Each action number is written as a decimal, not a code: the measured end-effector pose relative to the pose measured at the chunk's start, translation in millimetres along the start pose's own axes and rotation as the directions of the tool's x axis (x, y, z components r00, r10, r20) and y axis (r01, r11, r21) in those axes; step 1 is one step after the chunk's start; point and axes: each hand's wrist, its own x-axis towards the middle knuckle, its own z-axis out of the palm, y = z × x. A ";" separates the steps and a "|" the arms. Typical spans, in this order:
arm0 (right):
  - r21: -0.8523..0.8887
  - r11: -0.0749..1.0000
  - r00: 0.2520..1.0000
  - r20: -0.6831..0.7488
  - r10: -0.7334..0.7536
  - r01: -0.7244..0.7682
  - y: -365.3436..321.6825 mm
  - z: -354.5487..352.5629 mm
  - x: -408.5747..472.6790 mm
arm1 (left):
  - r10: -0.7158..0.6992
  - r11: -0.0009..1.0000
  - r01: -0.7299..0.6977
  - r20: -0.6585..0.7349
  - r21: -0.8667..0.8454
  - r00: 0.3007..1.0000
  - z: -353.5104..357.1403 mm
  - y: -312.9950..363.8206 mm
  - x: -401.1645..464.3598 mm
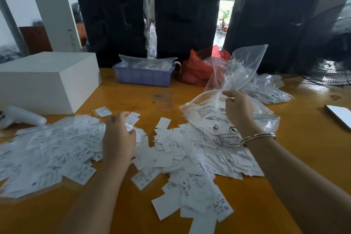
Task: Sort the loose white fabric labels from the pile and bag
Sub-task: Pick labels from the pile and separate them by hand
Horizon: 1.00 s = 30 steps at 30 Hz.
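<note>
Loose white fabric labels [186,159] with black print lie scattered over the orange table, with a second spread [49,150] at the left. My left hand [118,137] hovers over the middle of the pile with its fingers curled around a few labels. My right hand [240,110] pinches the zip rim of a clear printed plastic bag [212,119] that lies partly on the labels, lifting the rim off the table. A gold bangle sits on the right wrist.
A white box [43,80] stands at the left, a white handheld device [20,117] in front of it. A blue tray [142,75] of bagged labels, a red bag [197,70], more clear bags [266,87], black bundles [186,19], a fan [330,47] and a phone [340,113] ring the table.
</note>
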 end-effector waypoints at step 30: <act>0.418 0.897 0.818 0.560 -0.133 -0.140 -38.6 30.9 -91.0 | 0.255 0.755 0.215 0.579 -0.620 0.774 2.0 36.6 -21.2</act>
